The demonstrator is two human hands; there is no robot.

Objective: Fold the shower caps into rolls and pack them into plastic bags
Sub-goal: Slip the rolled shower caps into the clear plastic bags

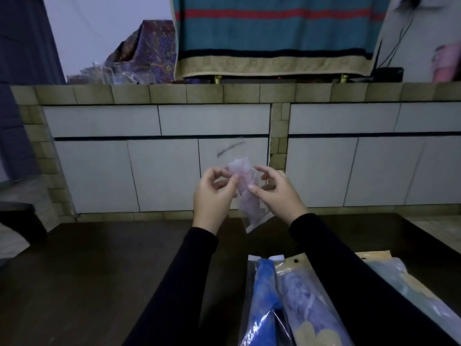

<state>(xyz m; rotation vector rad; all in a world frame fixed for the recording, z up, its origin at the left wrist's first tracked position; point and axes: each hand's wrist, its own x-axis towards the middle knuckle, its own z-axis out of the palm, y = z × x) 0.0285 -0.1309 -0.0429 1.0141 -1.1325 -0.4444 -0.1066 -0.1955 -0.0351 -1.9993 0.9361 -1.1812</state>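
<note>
Two hands up over the dark table (87, 283): left hand (212, 193) and right hand (277, 191) both pinch one clear bag (252, 208) with a pale pinkish cap rolled inside. Three packed bags lie near: blue (262, 303), lilac (304, 308), grey-yellow (411, 290).

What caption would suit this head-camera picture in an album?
Both hands, left and right, pinch a clear plastic bag holding a pale rolled cap above the dark table.
</note>
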